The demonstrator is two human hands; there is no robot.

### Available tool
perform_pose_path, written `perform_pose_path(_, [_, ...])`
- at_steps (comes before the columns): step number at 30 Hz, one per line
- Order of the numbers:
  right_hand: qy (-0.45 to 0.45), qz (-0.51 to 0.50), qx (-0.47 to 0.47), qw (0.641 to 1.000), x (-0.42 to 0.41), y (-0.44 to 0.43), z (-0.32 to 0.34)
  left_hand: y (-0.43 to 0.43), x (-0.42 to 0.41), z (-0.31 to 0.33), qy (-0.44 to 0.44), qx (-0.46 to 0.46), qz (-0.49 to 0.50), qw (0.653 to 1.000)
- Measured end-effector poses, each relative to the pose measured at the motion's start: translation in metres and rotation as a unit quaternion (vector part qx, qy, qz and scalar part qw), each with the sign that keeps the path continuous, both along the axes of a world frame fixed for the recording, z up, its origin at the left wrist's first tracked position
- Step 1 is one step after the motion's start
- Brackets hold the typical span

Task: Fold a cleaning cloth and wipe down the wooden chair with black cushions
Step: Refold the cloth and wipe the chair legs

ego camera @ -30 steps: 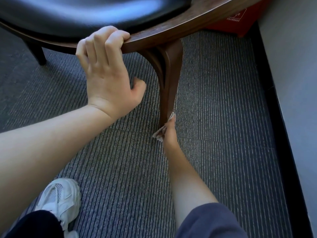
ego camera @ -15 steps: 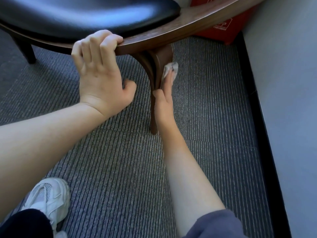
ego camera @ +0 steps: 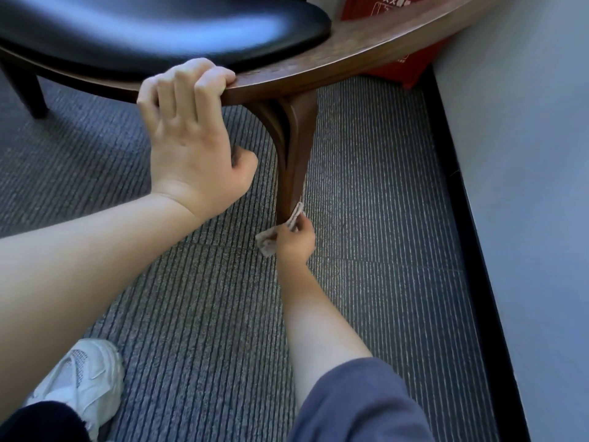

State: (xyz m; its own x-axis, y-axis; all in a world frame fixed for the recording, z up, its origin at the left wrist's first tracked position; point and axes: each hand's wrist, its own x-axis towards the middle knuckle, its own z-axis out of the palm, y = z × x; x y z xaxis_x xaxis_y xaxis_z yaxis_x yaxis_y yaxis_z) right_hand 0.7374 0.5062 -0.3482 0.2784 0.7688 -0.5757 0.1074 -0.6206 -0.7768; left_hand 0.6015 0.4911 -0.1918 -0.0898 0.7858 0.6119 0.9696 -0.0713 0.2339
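- Under the seat edge, head view (the only view I have): my left hand [ego camera: 191, 138] hooks the wooden seat rim [ego camera: 350, 59]. Its fingers [ego camera: 204, 81] are curled over the top edge and the thumb is tucked beneath. It reads as a brace, steadying the chair and me while I lean low.
- Just right of that thumb, the chair leg [ego camera: 294, 148] curves from the rim down to the carpet [ego camera: 382, 218].
- At the leg's foot, my right hand [ego camera: 294, 242] pinches the folded cleaning cloth [ego camera: 266, 244], fingers closed narrow round it.
- Cloth position: the upper edge is pressed on the leg's near-right face and a loose corner pokes out left of the knuckles. I can't tell if that corner touches the carpet.
- My guess is the cloth is folded small so the pad fits a narrow leg.
- Step, as I judge it: wiping this leg, at the bottom end of a stroke.
- Above the left fingers, the black cushion [ego camera: 159, 27] sits glossy on the seat. I can't tell if it has been wiped.
- Far left of the left knuckles is a second leg [ego camera: 25, 87]. Beyond the rim, a red box [ego camera: 408, 65] stands by the wall [ego camera: 526, 154], with dark skirting [ego camera: 462, 218] below.
- Below the left forearm is a white shoe [ego camera: 79, 378]. A blue sleeve [ego camera: 357, 403] is bunched behind the right forearm.
- Risk: the cloth may drag onto the carpet and pick up grit. The leg's far face is hidden from me.
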Motion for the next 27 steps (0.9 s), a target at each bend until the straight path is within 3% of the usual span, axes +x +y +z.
perform_pose_path(3, [-0.016, -0.049, -0.001, 0.999, 0.000, 0.007, 0.003, 0.000, -0.001, 0.000, 0.001, -0.004, -0.007, 1.000])
perform_pose_path(7, [0.045, -0.066, -0.012, 0.997, 0.010, -0.011, 0.025, -0.007, -0.010, 0.005, 0.009, -0.054, -0.036, 0.998])
perform_pose_path(11, [0.142, -0.046, -0.034, 0.988, 0.012, -0.046, 0.087, -0.016, -0.022, 0.024, 0.011, -0.148, -0.092, 0.985])
perform_pose_path(14, [0.171, 0.001, -0.061, 0.983, 0.006, -0.069, 0.145, -0.026, -0.032, 0.053, -0.026, -0.256, -0.149, 0.955])
perform_pose_path(17, [0.184, 0.051, -0.083, 0.978, -0.006, -0.082, 0.212, -0.044, -0.056, 0.089, -0.136, -0.324, -0.157, 0.923])
perform_pose_path(20, [0.206, 0.085, -0.100, 0.970, -0.027, -0.080, 0.279, -0.062, -0.088, 0.139, -0.297, -0.339, -0.070, 0.890])
perform_pose_path(23, [0.222, 0.103, -0.101, 0.964, -0.061, -0.064, 0.338, -0.062, -0.122, 0.191, -0.420, -0.391, 0.012, 0.819])
perform_pose_path(27, [0.238, 0.116, -0.102, 0.959, -0.123, -0.027, 0.398, -0.032, -0.176, 0.247, -0.523, -0.432, 0.040, 0.734])
